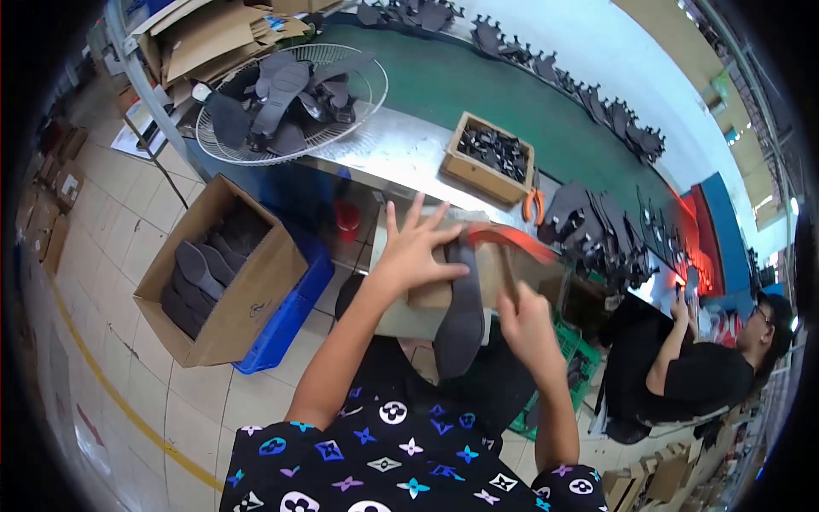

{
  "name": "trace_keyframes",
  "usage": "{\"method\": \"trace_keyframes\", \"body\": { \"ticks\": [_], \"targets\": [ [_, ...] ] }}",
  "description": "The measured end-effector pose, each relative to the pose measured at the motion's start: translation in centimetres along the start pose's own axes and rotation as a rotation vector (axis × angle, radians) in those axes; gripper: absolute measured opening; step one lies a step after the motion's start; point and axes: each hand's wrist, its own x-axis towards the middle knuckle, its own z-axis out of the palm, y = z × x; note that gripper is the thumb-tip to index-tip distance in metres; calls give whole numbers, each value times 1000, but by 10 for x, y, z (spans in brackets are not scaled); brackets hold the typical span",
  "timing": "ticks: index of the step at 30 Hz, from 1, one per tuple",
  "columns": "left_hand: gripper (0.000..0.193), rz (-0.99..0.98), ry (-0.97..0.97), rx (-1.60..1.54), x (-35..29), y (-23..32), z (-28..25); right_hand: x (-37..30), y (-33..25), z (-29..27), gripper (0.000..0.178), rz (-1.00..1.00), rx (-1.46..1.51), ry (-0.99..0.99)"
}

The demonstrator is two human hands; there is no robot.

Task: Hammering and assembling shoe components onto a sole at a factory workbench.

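A dark grey shoe sole [461,328] lies lengthwise over a light wooden block [431,292] in front of me, its wide end reaching toward my lap. My left hand [416,254] is spread flat beside the sole's far end, thumb resting across the sole. In my closed right hand [531,331] is the wooden handle of a hammer [508,271]. The hammer's orange-red head is smeared by motion over the sole's far end, and what lies right under it is hidden.
A wire basket [375,98] of soles and a wooden box [450,164] of small black parts stand on the bench. Orange-handled pliers [533,207] lie beside the box. Left is a carton [256,294] of soles on a blue crate [294,311]. A person [704,375] sits at right.
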Motion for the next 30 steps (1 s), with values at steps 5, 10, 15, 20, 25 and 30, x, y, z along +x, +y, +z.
{"method": "trace_keyframes", "body": {
  "ticks": [5,10,15,20,25,30],
  "targets": [
    [34,277,132,6,-18,6,-7,-2,-13,-52,19,200,266,161],
    [21,186,-204,-828,-80,79,-50,6,32,-25,18,-160,-241,52],
    [22,-14,-356,-1163,-117,134,-92,-1,52,13,31,-152,-453,-218],
    [22,-93,-432,-1218,-118,148,-95,-33,12,-22,44,-237,423,-282],
    [22,-51,-541,-1186,-119,153,-90,-81,-6,-28,57,-3,1306,-327],
    [24,-106,-787,-1354,-111,167,-83,-98,-8,-30,54,26,1498,-342]
  ]
}}
